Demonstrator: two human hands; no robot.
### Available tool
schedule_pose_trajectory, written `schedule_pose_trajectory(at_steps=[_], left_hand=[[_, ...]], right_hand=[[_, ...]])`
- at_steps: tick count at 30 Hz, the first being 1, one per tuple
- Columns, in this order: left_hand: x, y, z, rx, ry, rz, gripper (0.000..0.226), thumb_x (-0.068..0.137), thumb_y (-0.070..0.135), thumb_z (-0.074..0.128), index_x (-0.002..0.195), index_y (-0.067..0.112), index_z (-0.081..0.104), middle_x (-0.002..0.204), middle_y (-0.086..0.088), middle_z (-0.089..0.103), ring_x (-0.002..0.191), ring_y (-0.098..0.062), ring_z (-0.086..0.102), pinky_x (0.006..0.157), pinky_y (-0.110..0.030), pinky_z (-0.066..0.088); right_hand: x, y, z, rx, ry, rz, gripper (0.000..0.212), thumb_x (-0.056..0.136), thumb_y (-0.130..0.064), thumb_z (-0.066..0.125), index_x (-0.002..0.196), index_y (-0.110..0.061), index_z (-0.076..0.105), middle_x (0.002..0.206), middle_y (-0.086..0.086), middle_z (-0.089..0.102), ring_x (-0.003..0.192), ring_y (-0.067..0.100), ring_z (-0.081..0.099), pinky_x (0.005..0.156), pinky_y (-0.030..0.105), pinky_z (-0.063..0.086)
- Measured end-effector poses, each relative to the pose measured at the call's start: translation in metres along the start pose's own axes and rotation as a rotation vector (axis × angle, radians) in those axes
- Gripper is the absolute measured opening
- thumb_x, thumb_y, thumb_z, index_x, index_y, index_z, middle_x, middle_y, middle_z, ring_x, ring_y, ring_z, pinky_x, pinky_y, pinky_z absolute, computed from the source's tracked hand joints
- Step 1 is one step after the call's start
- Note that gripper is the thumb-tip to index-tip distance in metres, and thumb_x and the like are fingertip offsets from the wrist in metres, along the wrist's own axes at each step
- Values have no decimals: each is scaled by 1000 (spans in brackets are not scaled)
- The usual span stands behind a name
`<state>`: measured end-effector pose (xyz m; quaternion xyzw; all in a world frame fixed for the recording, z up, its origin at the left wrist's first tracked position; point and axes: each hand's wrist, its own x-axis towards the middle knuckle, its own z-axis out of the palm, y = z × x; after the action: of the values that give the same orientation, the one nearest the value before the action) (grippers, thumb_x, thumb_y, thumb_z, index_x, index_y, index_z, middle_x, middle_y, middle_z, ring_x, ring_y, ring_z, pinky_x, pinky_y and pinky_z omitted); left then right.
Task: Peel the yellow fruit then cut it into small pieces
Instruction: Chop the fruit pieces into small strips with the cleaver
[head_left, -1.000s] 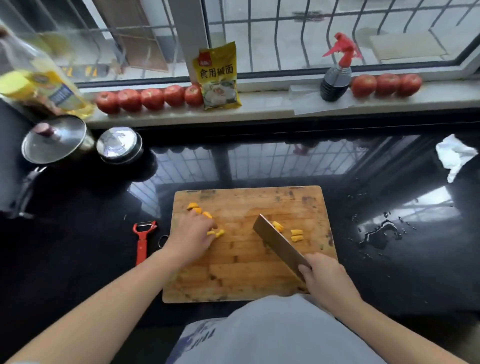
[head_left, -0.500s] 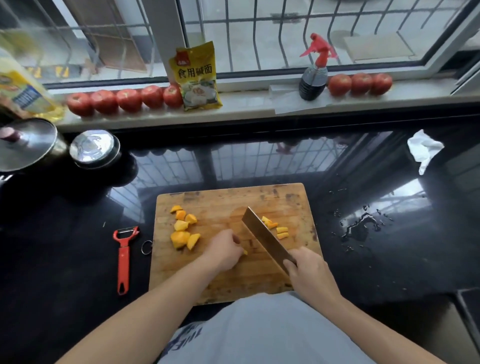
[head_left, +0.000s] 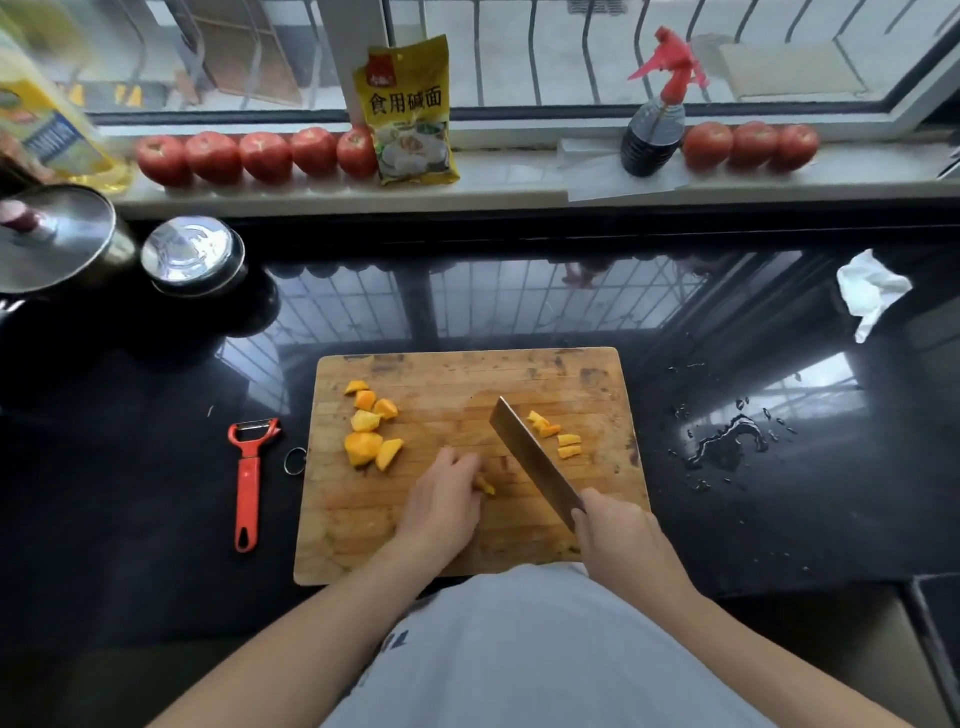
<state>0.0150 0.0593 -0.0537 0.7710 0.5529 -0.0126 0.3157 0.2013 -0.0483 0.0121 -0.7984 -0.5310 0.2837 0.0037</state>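
Black, glossy stone forms the bench (head_left: 519, 312), in which the window bars are mirrored; a wooden board (head_left: 467, 374) is set at its near edge, in front of the person. On the board, the left hand (head_left: 441, 501) is curled over a small yellow piece (head_left: 485, 486), which is pinched under the fingertips near the board's middle. The right hand (head_left: 621, 540) is clenched round the handle of a cleaver (head_left: 535, 460) at the board's near right corner; the blade is angled away and to the left, just right of the held piece, and whether its edge touches the wood cannot be told.

The fruit is seen already peeled and cut: larger yellow-orange chunks (head_left: 370, 431) are clustered by the board's left edge, well left of the left hand, and small bits (head_left: 558, 434) are scattered just right of the blade.

A red peeler (head_left: 248, 478) is laid on the bench left of the board. Water (head_left: 724, 441) is spilled to the right, and a crumpled white tissue (head_left: 870, 291) is seen toward the far right. Two steel lids (head_left: 187, 254) are placed at the far left. Along the sill behind, red tomatoes (head_left: 260, 156), a yellow packet (head_left: 410, 111) and a dark spray bottle (head_left: 654, 130) are lined up below a barred window.
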Motion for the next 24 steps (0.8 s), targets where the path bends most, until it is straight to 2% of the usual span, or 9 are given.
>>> schedule_pose_trajectory(at_steps=[2,4,8,10,13,16,18,21,24], left_hand=[[5,-5,-1,154,-53,244,20,98,18,64,116,26,66,109,6,53,94,-18,58,76,-35,56],[14,-6,-6,234,-69,337,11,100,22,61,109,23,66,105,4,57,93,-18,60,77,-36,57],[28,2,-11,245,-72,174,9,102,29,57,96,25,63,95,2,65,88,-21,64,76,-39,59],[30,12,-11,21,-93,-68,6,102,27,61,98,26,66,95,3,68,86,-18,66,73,-33,57],[25,21,-16,-731,-206,-409,13,102,10,62,111,17,69,101,-1,76,84,-13,78,74,-28,64],[9,12,-31,-1187,-307,-579,20,104,0,53,113,13,65,112,-7,77,93,-17,79,79,-34,65],[-3,-5,-42,-1060,-158,-573,16,105,5,53,108,14,66,104,-6,78,84,-17,79,72,-34,65],[-18,-37,-60,-425,228,-406,10,104,20,58,97,25,64,89,2,70,73,-12,66,59,-31,53],[-23,-50,-67,-174,281,-331,8,103,31,61,99,25,63,83,7,64,74,-11,59,62,-35,50]], right_hand=[[-2,2,2,15,14,24,14,105,-35,48,93,-30,53,82,-12,60,72,6,60,68,27,58],[-2,4,3,31,26,36,13,105,-35,48,93,-30,53,84,-11,61,73,6,60,65,23,55],[-3,4,6,50,29,50,13,104,-36,50,91,-33,50,83,-14,60,68,1,56,54,11,39],[-3,4,7,66,29,66,12,104,-36,51,92,-33,52,82,-16,59,69,1,57,55,12,41],[-4,5,8,85,38,68,12,104,-35,50,93,-32,53,80,-16,58,69,2,58,57,14,45],[-3,6,7,70,50,50,15,105,-34,47,92,-30,52,78,-14,59,67,3,58,58,18,48],[-2,6,7,56,55,21,19,105,-33,47,86,-33,46,73,-15,56,62,2,56,53,16,43],[3,0,11,36,-13,-32,20,105,-34,45,85,-35,43,73,-17,52,64,1,54,52,19,40],[8,-10,18,-21,-106,-63,14,104,-35,43,90,-34,43,75,-15,48,69,9,55,57,26,43]])
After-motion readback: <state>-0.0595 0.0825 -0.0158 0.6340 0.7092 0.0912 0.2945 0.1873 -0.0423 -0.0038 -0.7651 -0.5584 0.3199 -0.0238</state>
